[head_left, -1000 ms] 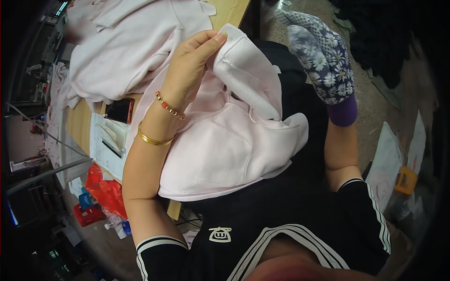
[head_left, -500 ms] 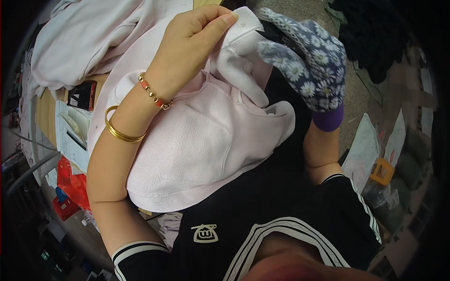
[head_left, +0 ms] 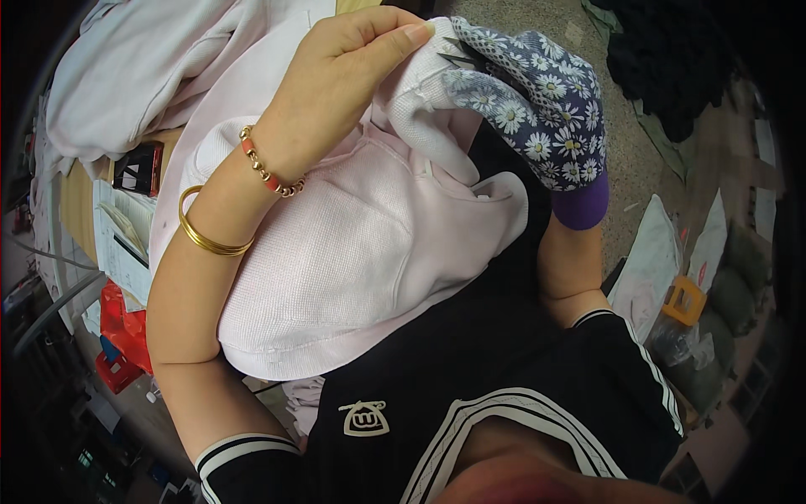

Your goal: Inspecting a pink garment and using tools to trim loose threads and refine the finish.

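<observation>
My left hand (head_left: pixel 336 76), with a bead bracelet and a gold bangle on the wrist, pinches a fold of a pale pink knit garment (head_left: pixel 353 252) at the top of the view. The garment drapes down over my left forearm and lap. My right hand (head_left: pixel 537 109) wears a blue glove with a white daisy print and a purple cuff. It holds small metal snips (head_left: pixel 457 52), whose tips touch the pinched fold right beside my left fingertips.
A heap of pale garments (head_left: pixel 126 76) lies on a wooden table (head_left: pixel 75 202) at the left, with papers (head_left: pixel 122 244) and a small black box (head_left: pixel 138 168). A red bag (head_left: pixel 122 328) sits below. Dark cloth (head_left: pixel 663 59) and a yellow object (head_left: pixel 684 298) lie on the floor at right.
Both hands and the pink garment have come closer and higher in view. The gloved right hand has moved left until the snips meet the fold held by my left hand.
</observation>
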